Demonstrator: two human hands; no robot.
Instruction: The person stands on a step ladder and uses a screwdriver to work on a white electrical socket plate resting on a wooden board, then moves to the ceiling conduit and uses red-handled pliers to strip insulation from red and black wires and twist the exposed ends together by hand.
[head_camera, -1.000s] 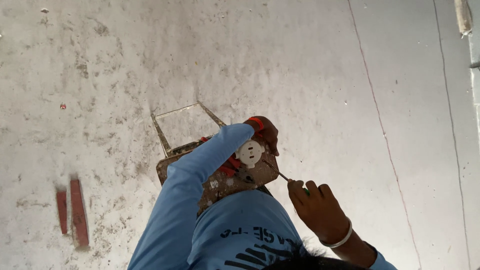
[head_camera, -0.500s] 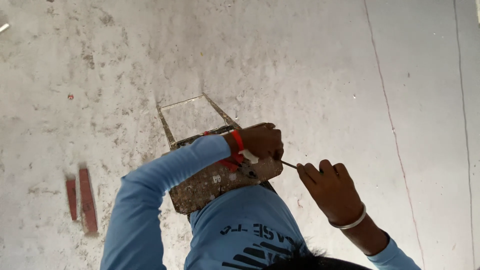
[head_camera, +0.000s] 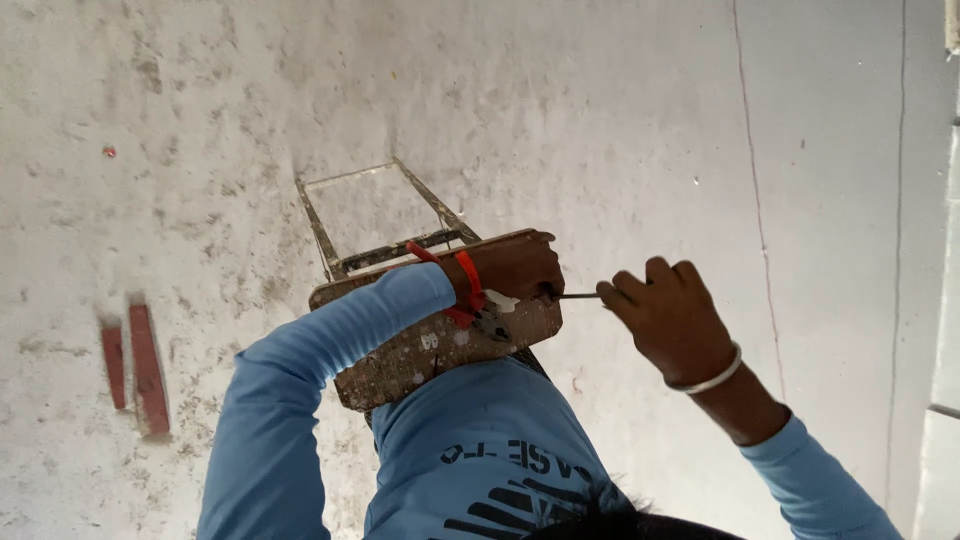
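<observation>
Screwdriver (head_camera: 578, 295) | right hand (head_camera: 672, 318) fisted round handle | left hand (head_camera: 515, 268) clutching white socket (head_camera: 500, 301) | pliers (head_camera: 470, 295) on stool (head_camera: 400, 350)

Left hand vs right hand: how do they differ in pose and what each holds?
The left hand rests on the paint-spattered stool top, closed over a small white part; the right hand hangs in the air beside it, gripping a thin screwdriver. Left wrist wears a red band, right a silver bangle. Both sleeves are blue.

The ladder top (head_camera: 440, 340) is lying at frame centre, with the left hand (head_camera: 515, 265) resting on it beside the pliers (head_camera: 478, 305). The right hand (head_camera: 672, 320) is hovering to its right, the screwdriver shaft (head_camera: 578, 296) lying between both hands. Two bricks (head_camera: 135, 362) are lying on the floor (head_camera: 200, 120), far left
</observation>
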